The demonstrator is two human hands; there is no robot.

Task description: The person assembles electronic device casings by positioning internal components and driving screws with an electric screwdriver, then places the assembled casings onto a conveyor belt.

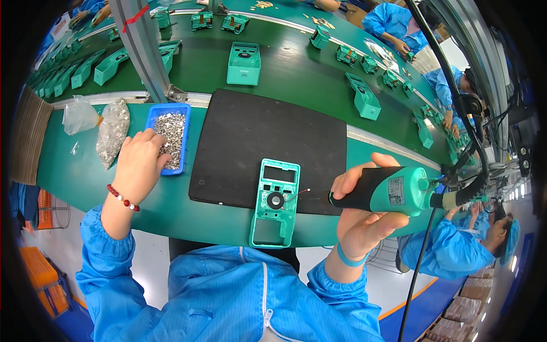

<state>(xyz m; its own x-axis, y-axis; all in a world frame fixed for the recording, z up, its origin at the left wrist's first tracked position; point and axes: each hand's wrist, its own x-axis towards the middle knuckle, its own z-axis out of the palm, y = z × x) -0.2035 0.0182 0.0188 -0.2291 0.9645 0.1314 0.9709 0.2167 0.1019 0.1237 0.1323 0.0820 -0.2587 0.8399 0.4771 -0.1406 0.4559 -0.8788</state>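
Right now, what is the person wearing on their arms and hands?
Both arms wear bright blue sleeves gathered with elastic at the cuffs. The left hand is bare, with a bracelet of red and white beads on its wrist. The right hand is bare too, with a thin blue wristband.

The casing [274, 202] lies on the mat's [245, 142] near edge; the screw tray [168, 138] sits left of the mat, bags [102, 126] farther left.

Bright blue smock [228, 296] — elastic cuffs, white zip. Left wrist: red-and-white bead bracelet [122, 198]. Right wrist — a blue band [348, 257].
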